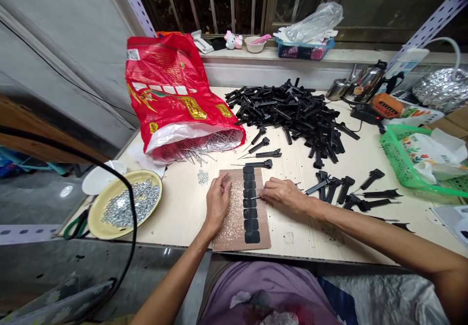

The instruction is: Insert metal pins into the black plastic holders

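A brown cardboard sheet (pixel 234 232) lies at the table's front edge, with a column of black rounded pads (pixel 251 213) along its right part and pale speckles on its left. My left hand (pixel 218 200) rests on the sheet's left edge, fingers curled and thumb against them; anything between them is hidden. My right hand (pixel 280 192) pinches a thin metal tool (pixel 257 197), whose tip reaches a pad near the middle of the column. Beyond the sheet, several black plastic parts with thin metal pins (pixel 260 163) lie in a row.
A heap of black parts (pixel 285 110) lies at the back. Left of it, an open red bag (pixel 171 86) spills long metal pins. A yellow plate (pixel 97 222) holds small metal pieces. More pinned parts (pixel 376 194) lie right, near a green basket (pixel 417 181). A black cable (pixel 133 208) hangs left.
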Tool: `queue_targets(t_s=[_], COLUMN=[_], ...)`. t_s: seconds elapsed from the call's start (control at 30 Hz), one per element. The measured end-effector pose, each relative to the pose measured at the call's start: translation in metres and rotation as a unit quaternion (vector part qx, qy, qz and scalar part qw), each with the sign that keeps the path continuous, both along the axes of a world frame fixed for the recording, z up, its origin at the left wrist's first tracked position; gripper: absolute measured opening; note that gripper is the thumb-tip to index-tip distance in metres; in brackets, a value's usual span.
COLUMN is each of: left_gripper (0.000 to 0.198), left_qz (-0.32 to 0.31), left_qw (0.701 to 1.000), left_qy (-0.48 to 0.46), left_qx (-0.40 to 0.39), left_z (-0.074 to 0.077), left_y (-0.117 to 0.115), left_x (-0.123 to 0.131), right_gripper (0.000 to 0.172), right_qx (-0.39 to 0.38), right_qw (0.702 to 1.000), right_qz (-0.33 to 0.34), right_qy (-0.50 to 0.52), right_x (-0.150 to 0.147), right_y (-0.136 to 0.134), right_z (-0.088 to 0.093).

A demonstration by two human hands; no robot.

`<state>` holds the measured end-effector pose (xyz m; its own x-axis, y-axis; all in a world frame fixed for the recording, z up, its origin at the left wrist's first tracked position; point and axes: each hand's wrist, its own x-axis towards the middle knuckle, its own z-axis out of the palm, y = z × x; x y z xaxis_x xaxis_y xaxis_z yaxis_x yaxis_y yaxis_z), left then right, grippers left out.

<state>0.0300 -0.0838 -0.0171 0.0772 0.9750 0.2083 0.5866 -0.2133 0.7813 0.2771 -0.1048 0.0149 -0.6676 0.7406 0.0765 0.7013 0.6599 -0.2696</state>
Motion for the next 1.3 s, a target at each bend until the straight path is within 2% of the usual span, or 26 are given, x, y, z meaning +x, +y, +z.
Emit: queue_targets(t_s=[0.13,0.23,0.33,0.43,0.53,0.67,0.8,0.97,1.13,1.23,1.3], left_gripper=[0.033,0.033,0.031,0.030,0.027,0.025,0.027,0.025,0.020,0.015,0.011], left_qz=[0.001,0.006,0.031,0.096,0.154,0.161,0.129,0.096,0.058,0.048,0.058], left_qw=[1.000,1.000,0.999,0.994,0.986,0.982,0.979,0.960,0.959,0.962,0.972], left_qy=[-0.007,-0.013,-0.036,-0.038,0.005,0.079,0.155,0.263,0.278,0.270,0.226], left_qx=[-0.001,-0.001,0.010,0.038,0.061,0.058,0.039,0.011,-0.008,-0.002,0.013], left_z=[-0.001,0.001,0.003,0.005,0.003,-0.004,-0.008,-0.006,-0.004,-0.002,0.002], left_y=[0.000,-0.001,-0.003,0.001,0.012,0.029,0.045,0.060,0.071,0.074,0.073], left_x=[-0.001,0.000,-0.004,-0.021,-0.049,-0.078,-0.082,-0.078,-0.080,-0.082,-0.080], right_gripper=[0.022,0.022,0.027,0.027,0.024,0.018,0.020,0.024,0.027,0.029,0.030], right_qx=[-0.054,-0.002,0.028,0.000,-0.018,-0.018,0.001,0.046,0.111,0.117,0.116], right_qw=[0.994,0.993,0.991,0.988,0.981,0.978,0.977,0.980,0.986,0.983,0.980], right_qz=[-0.023,-0.074,-0.111,-0.124,-0.137,-0.134,-0.130,-0.133,-0.124,-0.123,-0.122], right_qy=[-0.087,-0.095,-0.069,-0.093,-0.137,-0.162,-0.170,-0.137,0.001,0.074,0.111], right_x=[0.037,0.041,0.012,-0.029,-0.060,-0.075,-0.076,-0.059,-0.039,-0.039,-0.045], right_y=[0.008,0.030,0.063,0.092,0.111,0.125,0.126,0.114,0.099,0.089,0.081], right_z=[0.031,0.043,0.035,0.017,0.002,-0.009,-0.011,-0.002,0.002,0.004,0.007])
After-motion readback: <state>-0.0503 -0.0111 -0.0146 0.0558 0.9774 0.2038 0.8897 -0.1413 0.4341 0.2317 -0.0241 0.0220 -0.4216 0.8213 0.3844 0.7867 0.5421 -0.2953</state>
